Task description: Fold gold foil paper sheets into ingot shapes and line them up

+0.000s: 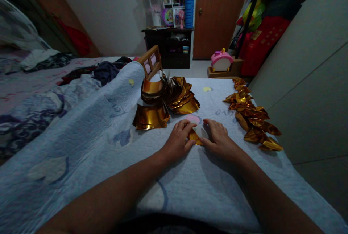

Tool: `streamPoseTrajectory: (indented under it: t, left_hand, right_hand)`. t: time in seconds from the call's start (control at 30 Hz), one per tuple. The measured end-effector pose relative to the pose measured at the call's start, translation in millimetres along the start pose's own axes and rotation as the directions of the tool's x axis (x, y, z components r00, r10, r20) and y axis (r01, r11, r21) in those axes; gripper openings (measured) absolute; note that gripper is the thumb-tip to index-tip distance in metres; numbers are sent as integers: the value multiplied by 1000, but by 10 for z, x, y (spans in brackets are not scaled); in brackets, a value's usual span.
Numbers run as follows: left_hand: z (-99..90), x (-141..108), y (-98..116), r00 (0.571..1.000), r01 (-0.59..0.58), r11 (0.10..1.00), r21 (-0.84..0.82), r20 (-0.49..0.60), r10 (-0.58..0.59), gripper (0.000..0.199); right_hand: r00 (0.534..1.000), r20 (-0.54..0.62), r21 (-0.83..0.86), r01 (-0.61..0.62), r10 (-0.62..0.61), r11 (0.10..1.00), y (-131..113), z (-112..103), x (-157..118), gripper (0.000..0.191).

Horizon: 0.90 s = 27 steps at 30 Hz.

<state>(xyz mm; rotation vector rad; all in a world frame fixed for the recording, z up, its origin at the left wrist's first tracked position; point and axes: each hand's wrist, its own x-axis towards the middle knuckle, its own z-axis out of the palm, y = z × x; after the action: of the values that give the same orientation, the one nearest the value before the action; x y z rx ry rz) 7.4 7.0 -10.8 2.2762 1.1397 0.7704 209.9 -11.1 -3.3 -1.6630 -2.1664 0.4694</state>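
Observation:
A small folded piece of gold foil paper [194, 138] lies on the light blue quilted cover between my hands. My left hand [179, 139] holds its left side, thumb at the lower edge and fingers at the top. My right hand [218, 138] touches its lower right corner with the thumb, the fingers spread apart above the cover. Beyond my hands are fanned stacks of gold sheets [152, 115]. Along the right edge runs a row of folded gold pieces [254, 121].
The blue cover [95, 168] rises in a ridge at the left, beside clothes and bedding [106, 71]. A wooden frame [150, 62] stands behind the gold stacks. Farther back are a dark cabinet [167, 50], a door [214, 16] and a pink toy [221, 61].

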Motion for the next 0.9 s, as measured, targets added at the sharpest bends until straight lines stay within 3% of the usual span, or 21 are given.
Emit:
streamPoseTrajectory:
  t: [0.2,0.37,0.47,0.6,0.77,0.9]
  left_hand:
    - [-1,-10,-18,999,-22,996,-86,-50,18,82]
    - [15,-26,-1,990,-92,995,-30,-107,88,92]
    - [40,-34,12,983,-121,992,24,-135,124,99]
    - [45,-36,32,981,-126,992,15,-144,127,101]
    - [5,-8,9,987,-45,974,-222,-162,9,97]
    - [-47,13,-17,994,77,870,-486,-33,-106,72]
  right_hand:
    - [999,-39,22,23,-22,999,-75,41,24,62]
    - [998,-63,132,12,-4,991,-98,55,53,74]
    - [1000,-12,268,-23,27,963,-129,21,67,82]
    - [999,52,405,-35,15,914,-173,-46,59,78]
    - [995,101,545,-64,10,836,-130,-74,51,73]
    - [991,134,674,-82,-13,734,-62,-87,46,69]
